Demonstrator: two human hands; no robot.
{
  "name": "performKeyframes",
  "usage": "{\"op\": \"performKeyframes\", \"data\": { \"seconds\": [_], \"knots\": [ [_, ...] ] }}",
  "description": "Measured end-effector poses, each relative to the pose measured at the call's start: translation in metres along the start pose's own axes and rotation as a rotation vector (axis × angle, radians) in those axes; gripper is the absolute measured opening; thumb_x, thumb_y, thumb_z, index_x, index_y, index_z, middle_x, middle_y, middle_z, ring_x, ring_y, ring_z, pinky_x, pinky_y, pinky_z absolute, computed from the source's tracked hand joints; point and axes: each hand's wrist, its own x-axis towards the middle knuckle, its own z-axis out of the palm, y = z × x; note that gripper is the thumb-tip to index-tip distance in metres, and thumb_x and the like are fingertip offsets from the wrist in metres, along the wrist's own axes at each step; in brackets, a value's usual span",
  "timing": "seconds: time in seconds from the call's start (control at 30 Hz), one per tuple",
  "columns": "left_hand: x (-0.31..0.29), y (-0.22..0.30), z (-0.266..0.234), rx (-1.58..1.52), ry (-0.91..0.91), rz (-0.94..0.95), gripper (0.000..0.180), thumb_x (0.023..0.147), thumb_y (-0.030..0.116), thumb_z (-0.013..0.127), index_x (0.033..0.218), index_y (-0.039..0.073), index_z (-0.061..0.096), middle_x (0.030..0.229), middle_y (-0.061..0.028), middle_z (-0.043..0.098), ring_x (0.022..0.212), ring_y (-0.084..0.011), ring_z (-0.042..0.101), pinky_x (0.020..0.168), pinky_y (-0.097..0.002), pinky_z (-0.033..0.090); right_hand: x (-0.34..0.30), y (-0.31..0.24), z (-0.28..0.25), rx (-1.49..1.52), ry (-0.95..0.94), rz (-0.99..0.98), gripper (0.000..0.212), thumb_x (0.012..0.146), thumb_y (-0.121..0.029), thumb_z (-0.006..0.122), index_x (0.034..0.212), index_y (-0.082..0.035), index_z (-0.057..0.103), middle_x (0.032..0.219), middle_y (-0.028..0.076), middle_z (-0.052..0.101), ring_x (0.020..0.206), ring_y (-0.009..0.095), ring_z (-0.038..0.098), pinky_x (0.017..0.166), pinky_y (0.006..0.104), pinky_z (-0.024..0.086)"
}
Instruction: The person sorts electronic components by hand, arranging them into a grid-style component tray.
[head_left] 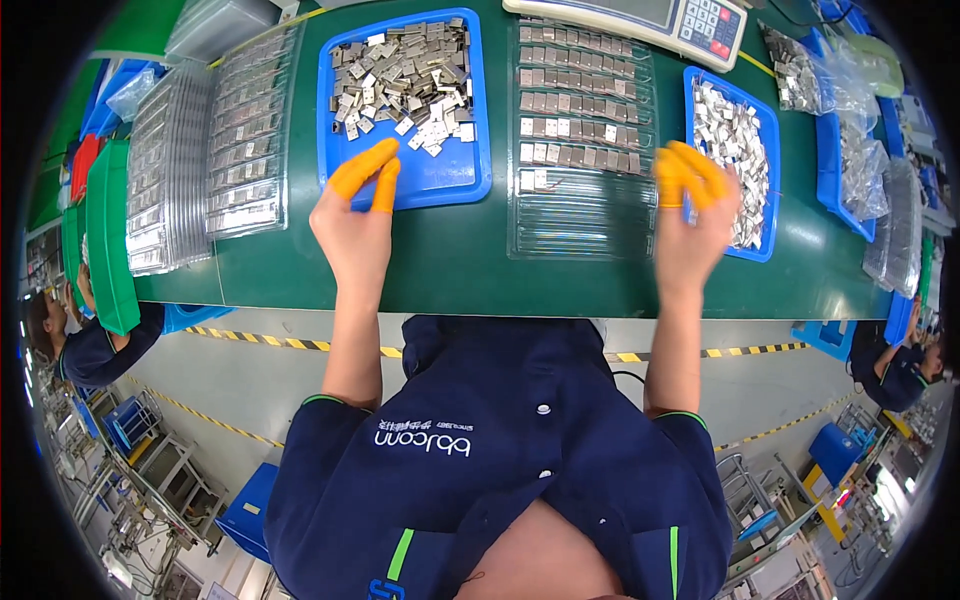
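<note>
My left hand point(355, 205), with orange finger cots, is over the near left part of a blue tray point(440, 180). Its fingertips are brought together in a pinch; anything between them is too small to make out. Small silvery metal parts point(405, 85) are heaped in that tray. My right hand point(697, 205), also in orange cots, is curled closed between the clear plastic blister tray point(580, 220) and a second blue tray point(768, 215) of small white-and-silver parts point(735, 135). What its fingers hold is hidden. Rows of metal parts fill the blister tray's far slots; one short row begins below them.
Filled blister trays point(170, 170) are stacked at the left, beside a green bin point(110, 240). A white scale point(640, 20) stands at the back. Bagged parts point(860, 170) and blue bins lie at the right. Co-workers sit at both sides.
</note>
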Motion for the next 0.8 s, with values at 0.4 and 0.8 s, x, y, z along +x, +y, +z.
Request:
{"op": "performKeyframes", "data": {
  "seconds": [0.4, 0.8],
  "knots": [
    [0.027, 0.014, 0.012, 0.502, -0.122, -0.028, 0.028, 0.067, 0.023, 0.075, 0.088, 0.006, 0.066, 0.083, -0.0082, 0.061, 0.078, -0.0229, 0.057, 0.069, -0.0337, 0.046, -0.015, 0.066, -0.036, -0.388, -0.293, 0.605, 0.027, 0.071, -0.003, 0.064, 0.097, 0.003, 0.063, 0.087, 0.018, 0.061, 0.075, 0.029, 0.06, 0.066, 0.0356, 0.047],
    [0.028, 0.002, 0.016, 0.478, -0.225, 0.062, 0.023, 0.071, 0.015, 0.07, 0.089, 0.004, 0.064, 0.083, -0.0105, 0.06, 0.08, -0.027, 0.057, 0.069, -0.0345, 0.046, -0.007, 0.052, -0.04, -0.2, -0.007, 0.71, 0.029, 0.068, 0.0, 0.068, 0.097, -0.003, 0.066, 0.08, 0.012, 0.067, 0.067, 0.018, 0.065, 0.062, 0.0272, 0.05]
  ]
}}
